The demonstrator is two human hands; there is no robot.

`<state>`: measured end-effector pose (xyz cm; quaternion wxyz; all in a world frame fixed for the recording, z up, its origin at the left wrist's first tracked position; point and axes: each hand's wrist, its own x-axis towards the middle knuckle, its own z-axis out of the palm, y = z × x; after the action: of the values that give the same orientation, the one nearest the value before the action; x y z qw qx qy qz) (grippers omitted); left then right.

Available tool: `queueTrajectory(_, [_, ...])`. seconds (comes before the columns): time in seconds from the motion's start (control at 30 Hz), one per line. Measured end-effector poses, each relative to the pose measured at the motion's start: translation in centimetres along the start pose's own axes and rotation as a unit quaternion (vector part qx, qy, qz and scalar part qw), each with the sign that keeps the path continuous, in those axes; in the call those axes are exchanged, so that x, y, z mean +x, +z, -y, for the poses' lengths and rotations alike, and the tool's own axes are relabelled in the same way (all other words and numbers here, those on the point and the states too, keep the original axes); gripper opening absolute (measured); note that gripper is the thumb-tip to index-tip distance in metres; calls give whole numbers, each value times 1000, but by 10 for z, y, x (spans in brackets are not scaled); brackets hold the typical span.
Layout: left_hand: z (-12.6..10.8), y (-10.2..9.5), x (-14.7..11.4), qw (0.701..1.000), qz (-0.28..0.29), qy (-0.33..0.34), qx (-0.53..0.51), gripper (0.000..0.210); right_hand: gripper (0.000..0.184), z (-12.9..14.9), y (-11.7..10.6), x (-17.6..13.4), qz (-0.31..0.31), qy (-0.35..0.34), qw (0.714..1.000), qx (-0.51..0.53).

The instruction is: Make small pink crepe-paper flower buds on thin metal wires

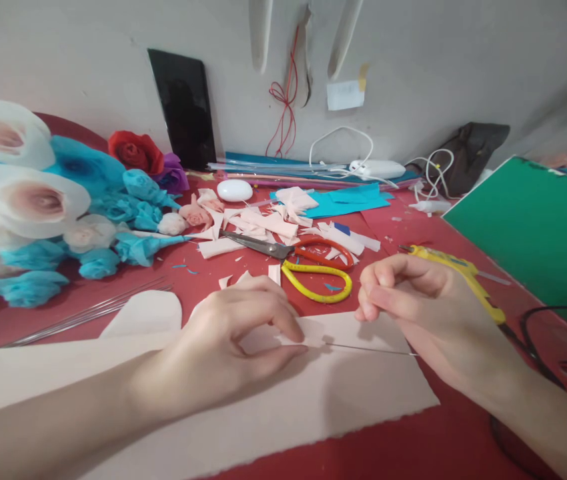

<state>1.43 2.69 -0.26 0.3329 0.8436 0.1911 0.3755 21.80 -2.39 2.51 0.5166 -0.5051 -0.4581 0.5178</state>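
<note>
My left hand (243,333) pinches a small piece of pale pink crepe paper (316,333) between thumb and forefinger. A thin wire (368,348) runs from that piece toward my right wrist. My right hand (403,300) hovers just above the wire, its thumb and fingertips pressed together; whatever they may hold cannot be made out. Beneath both hands lies a large pale pink paper sheet (273,427). Scissors (283,252) with one red and one yellow handle rest beyond the hands among paper scraps (268,223).
Blue, white and red paper flowers (38,200) crowd the left side. Several loose wires (88,310) lie below them. At right are a yellow glue gun (463,273) with its black cable and a green board (533,247). A black phone (183,107) leans against the wall.
</note>
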Motion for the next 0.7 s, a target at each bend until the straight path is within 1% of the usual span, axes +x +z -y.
queueTrajectory(0.1, [-1,0,1,1000,-3,-2,-4,12,8,0,0,-1,25,-12,1000,13])
queueTrajectory(0.23, [-1,0,1,1000,-2,-9,-6,12,14,3,1,-3,65,-21,995,77])
queueTrajectory(0.4, [-2,0,2,1000,-5,1,-7,11,18,6,1,-3,104,-15,988,117])
queueTrajectory(0.53, [-2,0,3,1000,-7,1,-1,12,27,7,1,-1,105,-6,987,125])
queueTrajectory(0.7, [-3,0,3,1000,-1,-2,1,13,33,9,3,-1,86,-14,991,107])
